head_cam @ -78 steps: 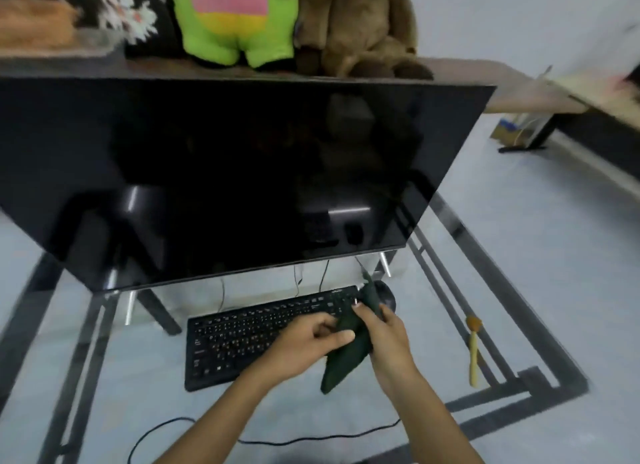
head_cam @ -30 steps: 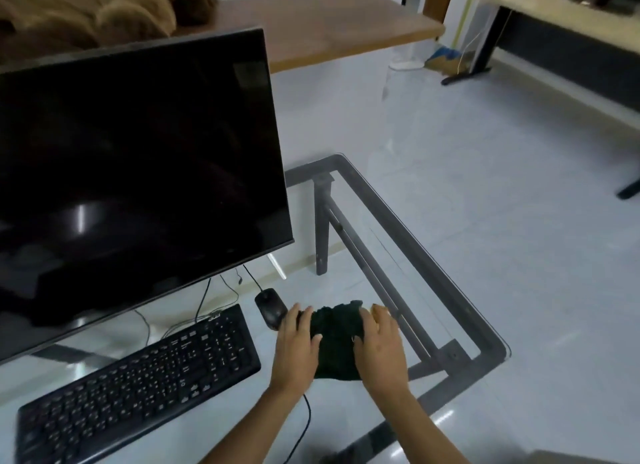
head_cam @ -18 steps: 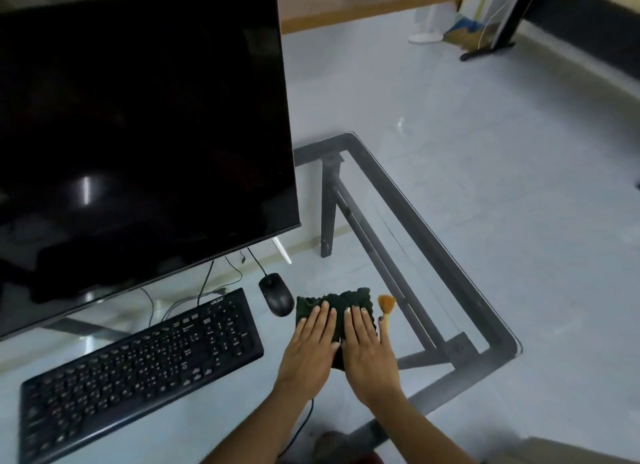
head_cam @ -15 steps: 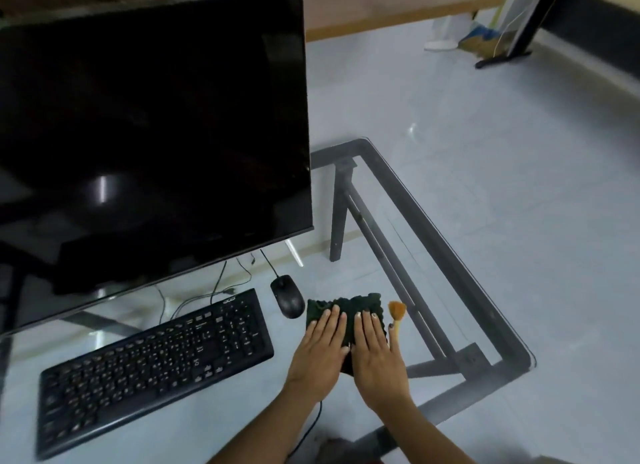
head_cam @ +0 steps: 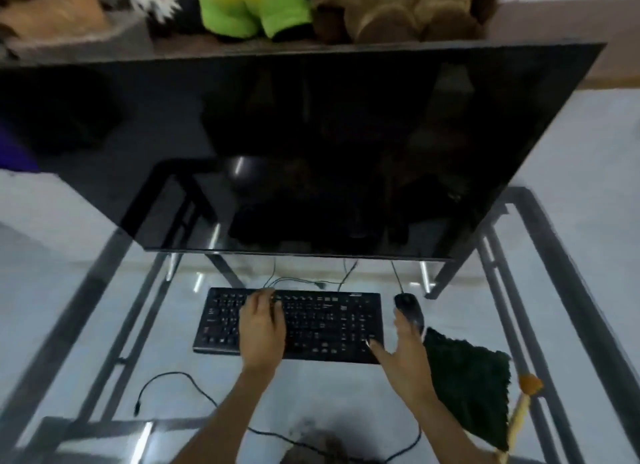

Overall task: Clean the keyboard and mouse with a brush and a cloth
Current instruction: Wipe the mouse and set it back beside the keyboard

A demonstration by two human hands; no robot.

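A black keyboard (head_cam: pixel 311 325) lies on the glass desk under the monitor. My left hand (head_cam: pixel 261 328) rests flat on its left half, fingers spread, holding nothing. My right hand (head_cam: pixel 405 358) is open at the keyboard's right end: its thumb touches the near right corner and its fingertips reach the near side of the black mouse (head_cam: pixel 408 308). A dark green cloth (head_cam: pixel 467 377) lies spread on the glass just right of that hand. A brush (head_cam: pixel 521 408) with orange bristles and a pale handle lies along the cloth's right edge.
A large dark monitor (head_cam: pixel 311 145) overhangs the back of the glass desk (head_cam: pixel 166 342), which has a grey metal frame. Black cables (head_cam: pixel 180 380) trail over the near glass. Plush toys (head_cam: pixel 256 6) sit on a shelf behind the monitor.
Both hands have left the cloth. My left hand has moved onto the keyboard, my right hand to the mouse and keyboard corner. The view has swung left; cloth and brush stay on the glass.
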